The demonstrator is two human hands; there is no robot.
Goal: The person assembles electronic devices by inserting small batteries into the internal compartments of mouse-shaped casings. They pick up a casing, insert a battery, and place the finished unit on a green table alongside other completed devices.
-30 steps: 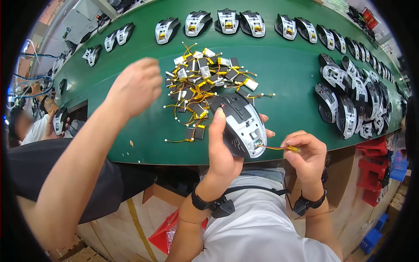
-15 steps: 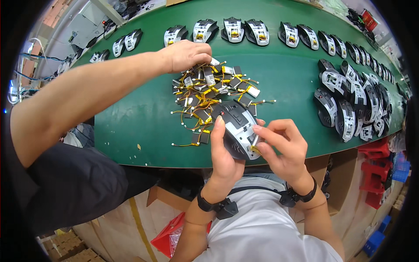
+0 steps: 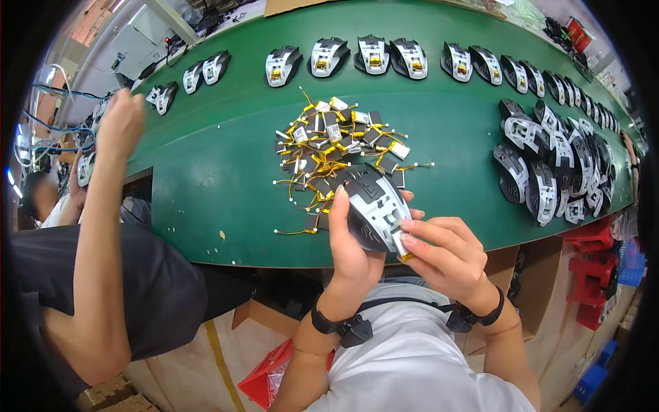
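In my left hand (image 3: 355, 257) lies a black and grey computer mouse shell (image 3: 374, 204), tilted, with the thumb along its left side and fingertips showing at its right edge. My right hand (image 3: 449, 255) pinches a small battery (image 3: 406, 257) with a yellow taped end against the shell's near right part. The fingers cover most of the battery, so how far it sits inside the shell cannot be told. Just beyond the shell, a loose pile of small silver and black batteries (image 3: 333, 132) with yellow tape and thin connector wires spreads over the green table (image 3: 226, 165).
Mouse shells (image 3: 373, 55), several with yellow-taped batteries, line the table's far side. More shells (image 3: 544, 189) are heaped at the right. A co-worker's raised arm (image 3: 103, 226) is at the left. Red crates (image 3: 589, 275) and a cardboard box (image 3: 539, 275) stand below the table's right edge.
The co-worker's hand has left the battery pile and swung far left. My right fingers have closed down over the battery, pressing it nearer the shell.
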